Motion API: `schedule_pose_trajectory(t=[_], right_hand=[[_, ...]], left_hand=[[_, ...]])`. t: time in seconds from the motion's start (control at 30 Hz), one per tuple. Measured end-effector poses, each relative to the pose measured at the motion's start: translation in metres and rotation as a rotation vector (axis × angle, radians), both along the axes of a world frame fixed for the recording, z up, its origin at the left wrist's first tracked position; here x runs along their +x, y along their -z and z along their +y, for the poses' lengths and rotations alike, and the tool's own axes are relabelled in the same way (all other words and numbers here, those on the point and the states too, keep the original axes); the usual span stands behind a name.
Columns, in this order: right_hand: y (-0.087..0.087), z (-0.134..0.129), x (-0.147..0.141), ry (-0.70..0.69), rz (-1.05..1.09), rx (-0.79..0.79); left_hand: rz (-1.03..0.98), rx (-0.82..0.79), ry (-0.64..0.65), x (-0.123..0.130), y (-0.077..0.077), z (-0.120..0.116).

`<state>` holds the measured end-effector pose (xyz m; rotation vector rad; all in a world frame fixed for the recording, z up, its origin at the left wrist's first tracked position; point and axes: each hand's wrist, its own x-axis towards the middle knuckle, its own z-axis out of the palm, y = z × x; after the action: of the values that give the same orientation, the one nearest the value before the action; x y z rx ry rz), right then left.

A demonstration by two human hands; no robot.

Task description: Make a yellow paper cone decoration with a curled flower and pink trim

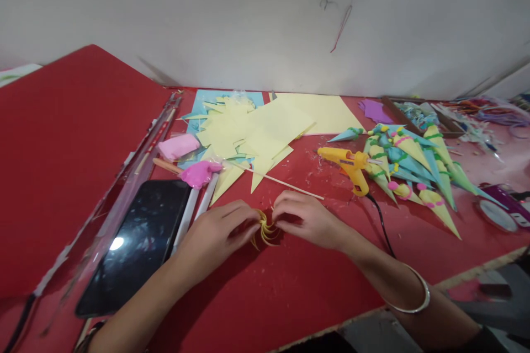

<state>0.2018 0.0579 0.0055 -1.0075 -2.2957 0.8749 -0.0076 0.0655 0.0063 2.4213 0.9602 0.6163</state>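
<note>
Between my two hands is a small yellow piece made of curled paper strips (268,230), just over the red table. My left hand (223,230) pinches its left side between thumb and fingers. On the opposite side my right hand (304,217) has its fingertips closed at the strips' edge. Part of the piece is hidden behind the fingertips. A thin wooden stick (285,183) lies just beyond my hands. To the right rests a yellow hot glue gun (350,167) with a black cord.
Yellow paper sheets (277,124) lie at the back. Decorated paper cones (414,160) are heaped on the right, before a tray (418,116). A dark phone (143,248), pink clay in wrap (201,174) and a pink block (179,147) lie left. A red board (74,165) stands far left.
</note>
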Motion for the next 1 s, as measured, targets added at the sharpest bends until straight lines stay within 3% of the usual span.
schedule_pose_trajectory(t=[0.27,0.73,1.0], right_hand=[[-0.0006,-0.0029,0.0003,0.009,0.026,-0.007],[0.0012,-0.0018,0.0001,-0.035,0.063,-0.02],[0.0016,-0.0029,-0.0003,-0.049,0.089,0.006]], left_hand=[[0.009,0.078,0.039,-0.0019,0.0003,0.0017],[-0.058,0.048,0.107,-0.0007,-0.0003,0.001],[0.015,0.115,0.123,-0.0016,-0.0007,0.0017]])
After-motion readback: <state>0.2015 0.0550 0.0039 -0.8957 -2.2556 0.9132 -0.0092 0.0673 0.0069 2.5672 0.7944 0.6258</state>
